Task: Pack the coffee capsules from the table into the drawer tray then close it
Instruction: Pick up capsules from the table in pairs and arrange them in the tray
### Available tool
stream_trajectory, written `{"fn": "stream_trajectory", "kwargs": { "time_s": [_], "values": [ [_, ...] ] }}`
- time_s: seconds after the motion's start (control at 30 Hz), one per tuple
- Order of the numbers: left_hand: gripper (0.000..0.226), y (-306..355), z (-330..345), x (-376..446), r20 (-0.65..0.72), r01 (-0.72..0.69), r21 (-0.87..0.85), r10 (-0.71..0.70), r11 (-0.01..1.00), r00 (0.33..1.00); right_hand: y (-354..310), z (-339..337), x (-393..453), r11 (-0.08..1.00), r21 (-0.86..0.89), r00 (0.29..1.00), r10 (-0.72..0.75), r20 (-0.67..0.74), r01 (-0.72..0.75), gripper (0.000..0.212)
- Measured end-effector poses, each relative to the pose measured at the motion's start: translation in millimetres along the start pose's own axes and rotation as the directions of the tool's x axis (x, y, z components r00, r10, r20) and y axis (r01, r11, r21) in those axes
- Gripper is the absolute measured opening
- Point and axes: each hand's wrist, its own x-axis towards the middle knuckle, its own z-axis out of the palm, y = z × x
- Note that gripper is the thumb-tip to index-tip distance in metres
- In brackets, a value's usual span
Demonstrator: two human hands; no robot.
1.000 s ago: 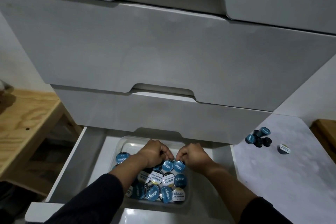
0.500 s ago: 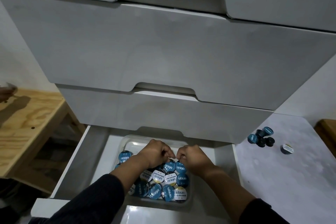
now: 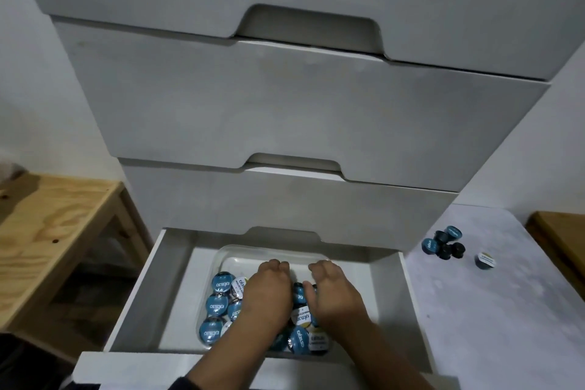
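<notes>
**Coffee capsules under both hands in the open drawer tray**

Coffee capsules (image 3: 218,305) fill the clear tray (image 3: 253,255) that sits in the pulled-out bottom drawer (image 3: 152,288) of a white chest. Most show blue foil lids; a few lids are white with yellow. Both hands reach into the tray from the near side, backs up, side by side and just apart.

The left hand (image 3: 267,293) lies over the middle of the capsule pile, fingers bent down at the far knuckles; the fingertips are hidden, so I cannot tell whether it has hold of a capsule. Blue-lidded capsules lie just to its left, along the tray's left wall.

The right hand (image 3: 332,294) lies over the right part of the pile, fingers likewise curved down with tips out of sight; what it holds, if anything, cannot be told. Between the two hands a blue lid and a white-and-yellow lid show.

Well to the right of the right hand, on the pale tabletop (image 3: 493,310), a small cluster of capsules (image 3: 443,244) stands together, and one single capsule (image 3: 486,260) sits just beyond it. Far left of the left hand stands a wooden bench (image 3: 47,231).
</notes>
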Motion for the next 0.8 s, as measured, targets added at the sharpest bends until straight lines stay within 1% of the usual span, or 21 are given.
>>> {"fn": "stream_trajectory", "kwargs": {
  "time_s": [0.03, 0.1, 0.13, 0.17, 0.27, 0.33, 0.4, 0.5, 0.6, 0.7, 0.73, 0.8],
  "values": [
    [0.041, 1, -1, -6, -0.061, 0.015, -0.002, -0.015, 1.000, 0.998, -2, -1, -3, 1.000, 0.004, 1.000, -0.010, -0.011, 0.010, 0.030],
    [0.041, 0, 2, -14, -0.166, 0.027, -0.017, -0.029, 1.000, 0.986, -10, -4, -9, 0.997, -0.073, 0.999, -0.003, 0.050, 0.007, 0.026],
    [0.043, 0, 3, -18, -0.196, 0.033, -0.023, -0.037, 0.999, 0.980, -14, -7, -11, 0.993, -0.114, 0.998, 0.017, 0.063, -0.010, 0.027],
    [0.046, 0, 2, -21, -0.217, 0.038, -0.027, -0.043, 0.999, 0.975, -19, -10, -13, 0.992, -0.114, 0.995, 0.059, 0.079, -0.050, 0.030],
    [0.049, -2, -3, -25, -0.259, 0.045, -0.037, -0.053, 0.998, 0.964, -15, -8, -17, 0.997, -0.045, 0.998, 0.067, 0.014, -0.067, 0.040],
    [0.049, 8, -5, -33, -0.303, 0.040, -0.068, -0.059, 0.997, 0.951, -13, -16, -21, 0.998, -0.002, 0.996, 0.066, 0.056, -0.066, 0.045],
    [0.051, 23, -5, -40, -0.326, 0.039, -0.079, -0.063, 0.996, 0.943, -1, -26, -24, 0.998, 0.018, 0.996, 0.054, 0.071, -0.055, 0.045],
    [0.052, 54, 4, -48, -0.359, 0.028, -0.141, -0.078, 0.990, 0.930, 16, -52, -32, 0.999, 0.023, 0.996, 0.033, 0.084, -0.035, 0.046],
    [0.047, 102, 14, -51, -0.404, 0.001, -0.162, -0.067, 0.987, 0.912, 48, -87, -46, 1.000, 0.008, 0.998, -0.016, 0.054, 0.015, 0.047],
    [0.041, 153, 34, -43, -0.501, -0.059, -0.138, -0.018, 0.989, 0.865, 95, -117, -61, 1.000, 0.013, 1.000, -0.017, 0.016, 0.017, 0.047],
    [0.041, 172, 40, -40, -0.503, -0.077, -0.136, -0.002, 0.988, 0.864, 112, -124, -65, 1.000, 0.018, 1.000, -0.007, 0.014, 0.007, 0.046],
    [0.039, 207, 49, -35, -0.505, -0.125, -0.172, 0.021, 0.977, 0.863, 148, -134, -70, 1.000, -0.006, 0.999, -0.006, -0.043, 0.005, 0.046]
  ]
}}
